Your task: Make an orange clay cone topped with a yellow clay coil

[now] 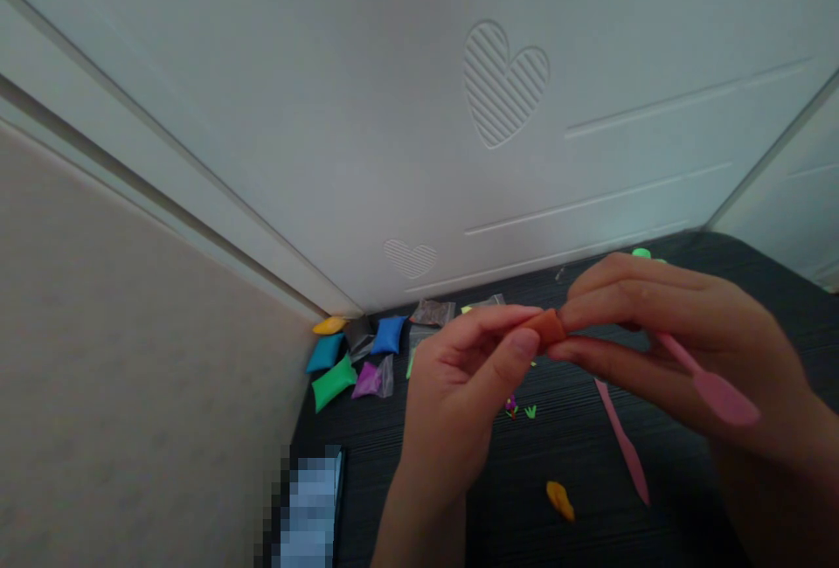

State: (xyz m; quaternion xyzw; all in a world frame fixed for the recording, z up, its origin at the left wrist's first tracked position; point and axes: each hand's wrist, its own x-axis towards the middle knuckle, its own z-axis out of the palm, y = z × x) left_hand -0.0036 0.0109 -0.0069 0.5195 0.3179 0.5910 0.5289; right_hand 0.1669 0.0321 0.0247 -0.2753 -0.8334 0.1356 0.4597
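My left hand (468, 376) pinches a small orange-brown piece of modelling clay (546, 329) between thumb and fingers, above the dark table. My right hand (682, 332) is closed around a pink modelling tool (724, 398), whose flat rounded end sticks out below the fingers. The right thumb and fingertips meet the right end of the clay; whether the tool's other end touches it is hidden. Beneath my hands lie tiny green and purple clay bits (512, 406). A second pink tool (626, 446) and a yellow-orange clay lump (560, 500) rest nearer to me.
Several clay packets, among them a green one (334, 383), a blue one (389, 335) and a purple one (371, 379), lie at the back left of the table (498, 498). A blurred phone-like device (307, 507) is at the front left. A white panel (367, 114) with hearts rises behind.
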